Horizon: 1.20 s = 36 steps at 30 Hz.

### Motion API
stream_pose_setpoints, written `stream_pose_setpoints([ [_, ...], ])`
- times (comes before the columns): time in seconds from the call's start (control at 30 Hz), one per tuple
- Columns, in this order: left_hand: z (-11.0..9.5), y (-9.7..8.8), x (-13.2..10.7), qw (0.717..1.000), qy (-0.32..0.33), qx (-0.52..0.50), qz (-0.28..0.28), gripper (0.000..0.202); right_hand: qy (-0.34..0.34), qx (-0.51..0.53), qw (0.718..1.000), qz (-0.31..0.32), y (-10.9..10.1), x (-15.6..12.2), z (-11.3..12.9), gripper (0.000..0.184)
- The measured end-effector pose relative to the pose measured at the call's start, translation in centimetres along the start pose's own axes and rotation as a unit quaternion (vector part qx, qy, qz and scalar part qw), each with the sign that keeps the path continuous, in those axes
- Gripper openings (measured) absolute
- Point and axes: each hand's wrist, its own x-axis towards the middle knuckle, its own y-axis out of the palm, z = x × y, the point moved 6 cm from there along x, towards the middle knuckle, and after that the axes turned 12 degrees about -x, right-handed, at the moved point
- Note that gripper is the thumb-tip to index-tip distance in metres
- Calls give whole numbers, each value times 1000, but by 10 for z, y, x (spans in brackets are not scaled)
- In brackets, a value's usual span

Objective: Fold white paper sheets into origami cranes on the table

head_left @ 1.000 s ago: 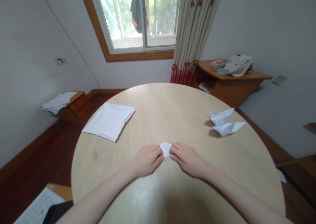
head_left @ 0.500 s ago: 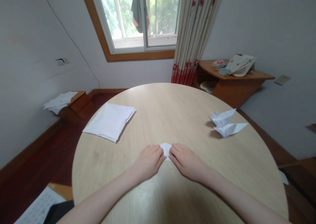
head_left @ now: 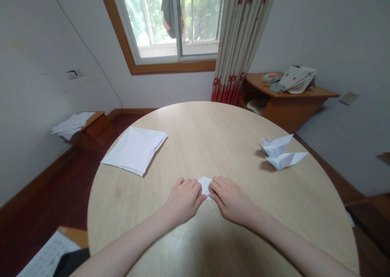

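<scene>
A small folded piece of white paper (head_left: 205, 184) lies on the round wooden table (head_left: 198, 142) near its middle front. My left hand (head_left: 186, 197) is closed on the paper's left side, fingers curled and thumb pointing inward. From the other side my right hand (head_left: 228, 196) grips the right part in the same way. Only the middle of the paper shows between the hands; its outer ends are hidden under the fingers. Two folded white paper birds (head_left: 284, 160) sit close together on the right of the table.
A stack of white paper sheets (head_left: 137, 151) rests on the table's left side. Beyond the table stand a corner shelf with a cloth bag (head_left: 297, 79), a patterned curtain (head_left: 236, 45) and a low cabinet (head_left: 97, 130) with papers on top.
Both hands keep their hold on the folded paper, with the thumbs shifted very slightly. The camera view has moved a little; the sheets and birds stay put.
</scene>
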Motion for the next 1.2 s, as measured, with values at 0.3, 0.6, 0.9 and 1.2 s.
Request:
stream_pose_setpoints([
  [0.3, 2, -3, -1, 999, -17, -40, -12, 21, 0, -8, 1000, -1, -1, 1, 1, 14],
  [0.6, 9, -3, 1, 996, -19, -91, -16, 17, 9, 17, 1000, 1, -1, 1, -6, 5],
  [0.9, 19, -7, 1, 986, 13, -164, -12, 21, 16, 129, 991, 32, -4, 3, -15, 9],
  [1.2, 22, -8, 2, 982, 36, -183, 18, 16, 38, 156, 986, 53, -8, 2, -23, 14],
])
